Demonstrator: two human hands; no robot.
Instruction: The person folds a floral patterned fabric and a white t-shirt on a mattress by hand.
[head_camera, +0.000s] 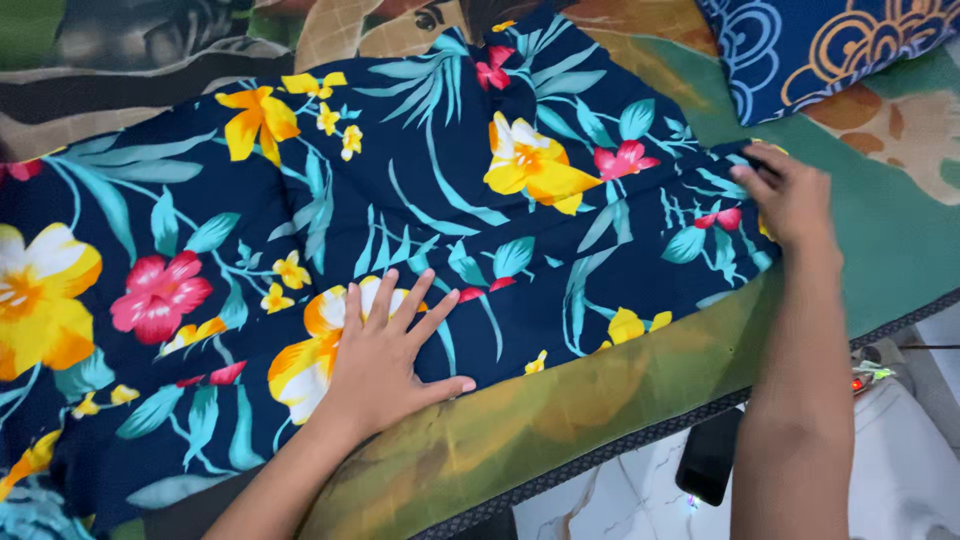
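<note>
My left hand (385, 350) lies flat, fingers spread, palm down on the floral cloth (400, 200), pinning it near the front edge. My right hand (790, 195) is out at the cloth's far right end, fingers curled and pinching the edge there; looks like a grip on the fabric, tho fingertips are partly hidden.

Cloth is spread across the bed, on a green-and-ochre printed cover (620, 390), running from left of frame to approx. the right hand. Judging by how it lies: mostly laid out flat, middle smooth, but wrinkles still show by the right end and top centre, and the left part runs out of view, so I can't tell its state there. I'd say smoothing is well along, right end not yet tidy. No fold visible so far.

Count: 1 floral cloth, 2 hands, 1 bed cover, 1 blue patterned pillow (830, 45) top right, 1 dark phone-like thing (708, 455) below the bed edge.
</note>
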